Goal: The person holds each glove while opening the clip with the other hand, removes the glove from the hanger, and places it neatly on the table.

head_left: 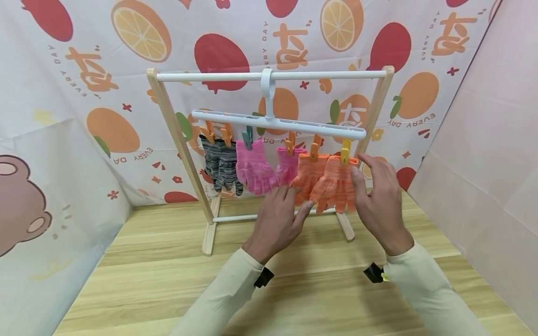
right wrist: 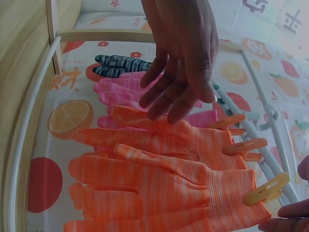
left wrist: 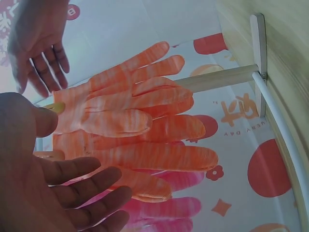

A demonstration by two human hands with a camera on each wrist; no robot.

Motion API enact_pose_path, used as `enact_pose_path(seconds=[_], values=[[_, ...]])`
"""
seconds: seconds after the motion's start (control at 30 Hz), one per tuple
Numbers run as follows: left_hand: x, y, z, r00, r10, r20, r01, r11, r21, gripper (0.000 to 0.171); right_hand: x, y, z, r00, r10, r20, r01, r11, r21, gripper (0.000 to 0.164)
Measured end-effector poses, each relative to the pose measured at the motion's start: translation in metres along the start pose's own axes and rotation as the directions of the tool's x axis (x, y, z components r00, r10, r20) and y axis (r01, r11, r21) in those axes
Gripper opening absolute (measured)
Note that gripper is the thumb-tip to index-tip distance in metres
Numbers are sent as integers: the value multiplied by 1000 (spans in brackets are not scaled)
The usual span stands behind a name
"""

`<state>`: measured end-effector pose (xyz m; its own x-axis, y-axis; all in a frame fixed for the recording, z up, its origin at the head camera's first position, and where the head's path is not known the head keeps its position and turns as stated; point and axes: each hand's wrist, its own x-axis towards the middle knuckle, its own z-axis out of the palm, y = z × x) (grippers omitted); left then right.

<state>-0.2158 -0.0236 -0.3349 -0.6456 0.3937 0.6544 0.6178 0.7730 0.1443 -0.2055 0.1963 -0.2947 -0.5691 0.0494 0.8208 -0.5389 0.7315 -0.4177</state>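
A pair of orange knit gloves (head_left: pixel 336 184) hangs by the cuffs from a light-blue hanger (head_left: pixel 294 125), one under an orange clothespin (head_left: pixel 315 148), the other under a yellow clothespin (right wrist: pixel 267 189). Fingers spread loosely, my left hand (head_left: pixel 275 221) is beside the orange gloves, on the pink gloves' side; the left wrist view shows its palm turned up. My right hand (head_left: pixel 380 200) is at the right edge of the outer orange glove, thumb and forefinger apart near the cuff. Whether its fingertips touch the cuff, I cannot tell. Neither hand grips anything.
Pink gloves (head_left: pixel 254 168) and grey-black striped gloves (head_left: pixel 222 161) hang further left, clipped by orange and teal clothespins (head_left: pixel 247 139). The hanger hooks on the white rail (head_left: pixel 210 77) of a wooden stand (head_left: pixel 180 149). Behind is a fruit-print cloth (head_left: pixel 126 93); below, a wood-grain table (head_left: pixel 168 280).
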Motion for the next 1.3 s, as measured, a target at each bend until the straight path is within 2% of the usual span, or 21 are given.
enact_pose_path(seconds=[0.2, 0.4, 0.7, 0.9, 1.03, 1.17, 1.3], values=[[7, 2, 4, 1000, -26, -5, 26, 998, -53, 46, 12, 1, 6, 1000, 16, 19, -15, 1000, -16, 41], [18, 8, 6, 999, -51, 13, 52, 994, -100, 45, 22, 3, 9, 999, 42, 28, -43, 999, 18, 40], [35, 19, 11, 999, -36, 2, 36, 986, -162, 39, 32, 2, 14, 996, 78, 42, -81, 994, 66, 37], [41, 21, 15, 998, -39, -40, 31, 984, -178, 34, 34, 1, 15, 992, 110, 60, -116, 987, 110, 39], [46, 24, 18, 995, -79, -61, 67, 981, -182, 31, 36, -1, 14, 988, 131, 79, -141, 978, 153, 39], [51, 28, 19, 987, -145, -69, 130, 974, -185, 29, 37, -2, 13, 982, 154, 106, -173, 966, 194, 40], [55, 31, 20, 972, -228, -63, 209, 951, -228, 26, 39, -3, 14, 977, 168, 130, -193, 956, 220, 39]])
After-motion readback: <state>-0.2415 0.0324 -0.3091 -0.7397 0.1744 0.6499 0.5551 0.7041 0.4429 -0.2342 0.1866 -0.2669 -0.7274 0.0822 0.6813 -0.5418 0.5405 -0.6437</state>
